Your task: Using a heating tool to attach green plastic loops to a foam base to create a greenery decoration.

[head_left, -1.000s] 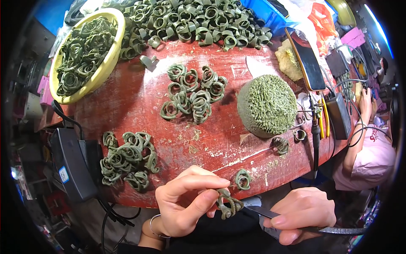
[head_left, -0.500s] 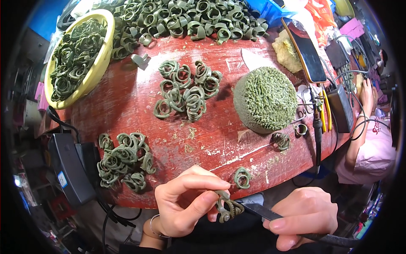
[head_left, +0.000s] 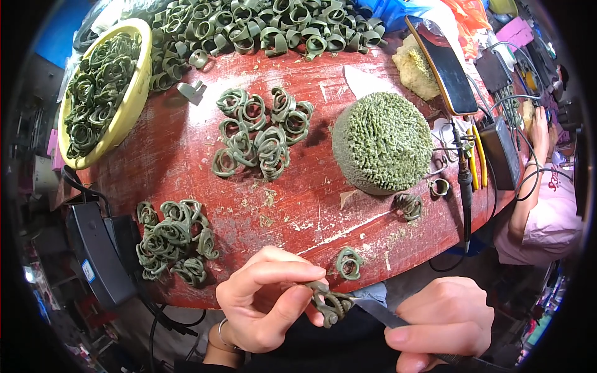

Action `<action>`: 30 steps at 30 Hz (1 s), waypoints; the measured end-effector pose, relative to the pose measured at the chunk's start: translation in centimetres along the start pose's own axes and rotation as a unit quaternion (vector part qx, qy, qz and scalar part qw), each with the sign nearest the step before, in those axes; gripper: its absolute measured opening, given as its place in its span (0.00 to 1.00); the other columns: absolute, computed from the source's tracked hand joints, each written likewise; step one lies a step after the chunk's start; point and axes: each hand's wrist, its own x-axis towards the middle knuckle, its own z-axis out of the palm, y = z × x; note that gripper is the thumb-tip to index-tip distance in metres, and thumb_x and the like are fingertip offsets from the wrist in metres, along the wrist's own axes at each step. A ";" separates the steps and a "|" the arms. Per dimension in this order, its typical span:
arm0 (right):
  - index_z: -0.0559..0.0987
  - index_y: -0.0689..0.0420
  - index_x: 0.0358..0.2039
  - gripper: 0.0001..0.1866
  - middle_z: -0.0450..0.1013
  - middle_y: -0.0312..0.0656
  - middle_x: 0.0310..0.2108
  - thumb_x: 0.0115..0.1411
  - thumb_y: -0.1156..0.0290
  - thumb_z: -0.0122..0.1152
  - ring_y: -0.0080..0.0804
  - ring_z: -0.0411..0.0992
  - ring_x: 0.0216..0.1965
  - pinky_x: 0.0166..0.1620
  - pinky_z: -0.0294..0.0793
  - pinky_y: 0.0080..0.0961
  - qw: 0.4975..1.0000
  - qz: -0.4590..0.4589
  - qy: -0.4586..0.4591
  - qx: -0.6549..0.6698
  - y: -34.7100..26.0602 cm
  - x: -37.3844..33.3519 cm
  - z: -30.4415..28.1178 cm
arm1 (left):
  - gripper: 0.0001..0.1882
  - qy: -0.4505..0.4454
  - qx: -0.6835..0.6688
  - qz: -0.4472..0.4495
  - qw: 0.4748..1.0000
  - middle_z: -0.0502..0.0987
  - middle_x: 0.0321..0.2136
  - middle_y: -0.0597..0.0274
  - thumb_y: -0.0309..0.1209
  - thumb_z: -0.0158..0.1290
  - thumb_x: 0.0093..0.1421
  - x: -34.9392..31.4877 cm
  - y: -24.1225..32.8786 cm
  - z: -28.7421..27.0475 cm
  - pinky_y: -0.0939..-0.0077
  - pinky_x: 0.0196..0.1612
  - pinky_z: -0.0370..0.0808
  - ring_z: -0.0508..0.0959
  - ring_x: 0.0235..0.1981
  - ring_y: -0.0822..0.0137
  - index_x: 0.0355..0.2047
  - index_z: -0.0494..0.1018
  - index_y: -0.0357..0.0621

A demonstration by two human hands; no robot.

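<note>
My left hand (head_left: 264, 304) pinches a green wax ring (head_left: 331, 306) between thumb and fingertips, just off the table's front edge. The ring has an openwork, twisted shape. My right hand (head_left: 441, 323) is closed round a narrow, flat knife (head_left: 380, 313), its tip at the ring's right side. Whether the tip touches the ring or lies just beside it, I cannot tell. Just beyond my hands, a single green ring (head_left: 349, 263) lies on the table. Farther left are a small heap of green rings (head_left: 171, 236) and a larger cluster of openwork rings (head_left: 252, 146).
The red table (head_left: 298, 205) holds a round, rough green block (head_left: 385, 143), a leaning phone (head_left: 444, 68), a soldering-iron-like pen (head_left: 464, 180) and yellow-handled pliers (head_left: 479, 158). A yellow basin (head_left: 146, 68) of rings stands left, with plain bands (head_left: 267, 25) piled behind. At right, another person's arm (head_left: 528, 168) shows.
The view has shifted slightly. Both hands stay close together with the ring and knife; the knife has turned a little, its flat side now showing brighter near the tip.
</note>
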 end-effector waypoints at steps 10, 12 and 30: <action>0.69 0.61 0.26 0.14 0.68 0.38 0.12 0.55 0.61 0.54 0.26 0.68 0.11 0.15 0.66 0.17 0.990 0.101 0.082 0.050 2.1 -2.3 1.5 | 0.12 -0.019 -0.171 -0.125 0.977 0.68 0.32 0.51 0.13 0.46 0.51 0.5 -0.1 -0.8 0.82 0.24 0.76 0.75 0.27 0.66 0.37 0.68 0.28; 0.67 0.60 0.24 0.18 0.64 0.36 0.08 0.56 0.56 0.49 0.22 0.64 0.07 0.11 0.63 0.14 0.987 0.114 0.081 0.075 2.9 -2.7 1.4 | 0.12 -0.032 -0.182 -0.126 0.975 0.68 0.32 0.51 0.13 0.46 0.50 0.3 -0.1 -1.1 0.81 0.26 0.76 0.75 0.27 0.66 0.38 0.68 0.28; 0.58 0.60 0.27 0.18 0.61 0.40 0.09 0.61 0.56 0.37 0.25 0.62 0.08 0.13 0.60 0.14 0.958 0.192 0.211 0.011 1.7 -4.9 4.2 | 0.15 -0.028 0.009 -0.016 0.999 0.69 0.26 0.47 0.17 0.58 0.42 0.1 -0.1 0.0 0.73 0.24 0.77 0.77 0.22 0.59 0.30 0.66 0.29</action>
